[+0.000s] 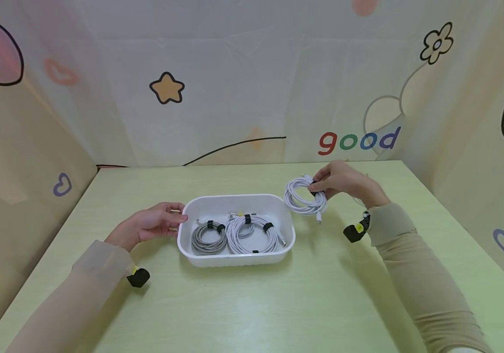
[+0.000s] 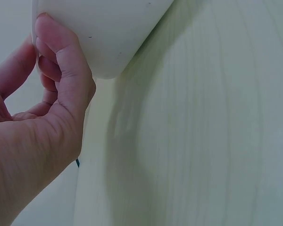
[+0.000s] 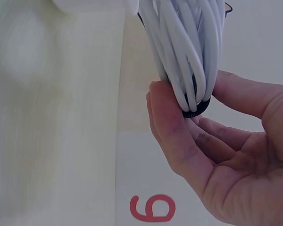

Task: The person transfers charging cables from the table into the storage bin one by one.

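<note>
In the lower part of the head view, two sleeved forearms reach up from the bottom corners over a pale green table [image 1: 252,304], each with a small black device at the wrist. Just above the middle of the frame sits a white tray [image 1: 190,242] holding a coiled grey cable [image 1: 208,239] on its left side and a larger coiled white cable in the tray [image 1: 252,234] just beside it, both bound with black straps. The left hand [image 1: 152,224] rests against the tray's left end, fingers loosely curled, fingertips touching the rim; the left wrist view shows the thumb [image 2: 61,56] pressed on the tray's outer wall, the other fingers bent behind it. To the right of the tray and slightly higher in the frame, the right hand [image 1: 342,181] pinches a bundle of white cable [image 1: 301,197] at its black strap [image 3: 195,109], holding it lifted clear of the table, just beside the tray's upper right corner. The right wrist view shows thumb and fingers closed round the strap. Behind everything, a pastel wall carries a star [image 1: 167,88] and the word "good" [image 1: 358,141]
</note>
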Demonstrator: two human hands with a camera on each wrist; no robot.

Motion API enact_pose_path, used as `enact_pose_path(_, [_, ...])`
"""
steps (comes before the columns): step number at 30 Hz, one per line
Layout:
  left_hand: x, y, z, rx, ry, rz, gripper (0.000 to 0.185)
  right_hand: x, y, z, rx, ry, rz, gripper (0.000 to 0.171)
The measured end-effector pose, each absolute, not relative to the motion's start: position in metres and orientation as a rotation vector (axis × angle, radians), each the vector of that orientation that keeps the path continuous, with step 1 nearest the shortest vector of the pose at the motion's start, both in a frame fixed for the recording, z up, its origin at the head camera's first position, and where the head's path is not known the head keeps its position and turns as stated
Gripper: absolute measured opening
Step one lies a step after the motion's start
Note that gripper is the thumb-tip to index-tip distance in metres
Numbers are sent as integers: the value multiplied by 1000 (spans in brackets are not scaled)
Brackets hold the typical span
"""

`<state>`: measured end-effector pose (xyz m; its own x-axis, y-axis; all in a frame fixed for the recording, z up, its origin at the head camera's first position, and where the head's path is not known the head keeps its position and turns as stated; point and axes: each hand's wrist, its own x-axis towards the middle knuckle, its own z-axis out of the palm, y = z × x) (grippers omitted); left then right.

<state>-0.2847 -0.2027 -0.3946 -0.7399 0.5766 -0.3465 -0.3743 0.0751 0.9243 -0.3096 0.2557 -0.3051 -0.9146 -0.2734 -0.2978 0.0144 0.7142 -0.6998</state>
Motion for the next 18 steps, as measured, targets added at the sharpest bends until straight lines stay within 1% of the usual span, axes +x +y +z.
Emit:
enact_pose_path(9, [-285, -202, -393, 189, 1676, 1739, 20, -306, 230, -300, -292, 2510, -1065, 33])
enact_pose_path(18, [-285, -203, -393, 171, 1665, 1744, 19, -307, 204, -305, -365, 2491, -1052, 31])
